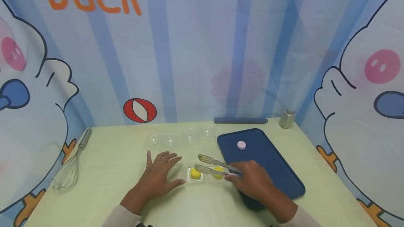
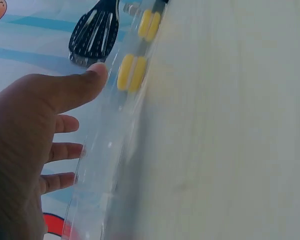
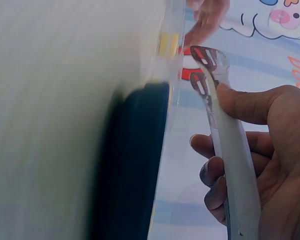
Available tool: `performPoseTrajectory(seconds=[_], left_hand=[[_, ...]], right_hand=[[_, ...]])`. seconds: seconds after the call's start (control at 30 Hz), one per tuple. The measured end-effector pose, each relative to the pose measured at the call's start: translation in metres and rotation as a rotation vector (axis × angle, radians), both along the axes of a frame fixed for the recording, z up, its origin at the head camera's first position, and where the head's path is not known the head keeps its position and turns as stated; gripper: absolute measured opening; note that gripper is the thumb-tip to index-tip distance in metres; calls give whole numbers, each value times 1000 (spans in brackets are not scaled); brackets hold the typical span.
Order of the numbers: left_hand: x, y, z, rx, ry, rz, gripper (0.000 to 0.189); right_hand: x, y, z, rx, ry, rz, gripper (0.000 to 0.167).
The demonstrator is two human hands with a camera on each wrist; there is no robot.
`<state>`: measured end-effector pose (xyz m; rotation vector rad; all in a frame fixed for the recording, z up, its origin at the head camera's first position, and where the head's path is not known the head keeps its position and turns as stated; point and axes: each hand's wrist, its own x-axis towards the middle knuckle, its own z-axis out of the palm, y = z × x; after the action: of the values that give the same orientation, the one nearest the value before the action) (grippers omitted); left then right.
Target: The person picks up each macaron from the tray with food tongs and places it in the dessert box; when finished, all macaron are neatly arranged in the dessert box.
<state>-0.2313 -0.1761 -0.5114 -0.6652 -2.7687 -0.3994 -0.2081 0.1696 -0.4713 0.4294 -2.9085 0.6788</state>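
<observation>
My right hand [image 1: 252,179] grips a pair of metal tongs [image 1: 206,158] with slotted ends. The ends stand apart, with nothing between them, over the front row of a clear plastic box [image 3: 176,75]. Two yellow macarons [image 1: 195,173] sit in that row, side by side; in the left wrist view a yellow macaron [image 2: 132,73] stands on edge in its compartment. My left hand [image 1: 159,176] is spread beside the box's left part, thumb toward the nearer macaron, holding nothing. On the dark blue tray [image 1: 265,160] lies a pale pink macaron [image 1: 241,145].
Behind the hands lie clear moulded cups [image 1: 190,135] of the plastic packaging. A whisk [image 1: 71,167] lies at the table's left edge. Along the back are a blue roll-like bar [image 1: 240,120] and a small metal container [image 1: 287,119]. A printed curtain [image 1: 195,45] encloses the table.
</observation>
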Motion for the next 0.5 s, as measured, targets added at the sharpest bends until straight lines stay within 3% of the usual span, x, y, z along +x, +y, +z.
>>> performPoseTrajectory(seconds=[0.17,0.5], left_hand=[[3,-18,-1,25,23,-9,73],[2,-34,-9,52,-6,-40,71]], right_hand=[[1,15,1,-10,41,5,39],[3,54,-2,-21,15,35,45]])
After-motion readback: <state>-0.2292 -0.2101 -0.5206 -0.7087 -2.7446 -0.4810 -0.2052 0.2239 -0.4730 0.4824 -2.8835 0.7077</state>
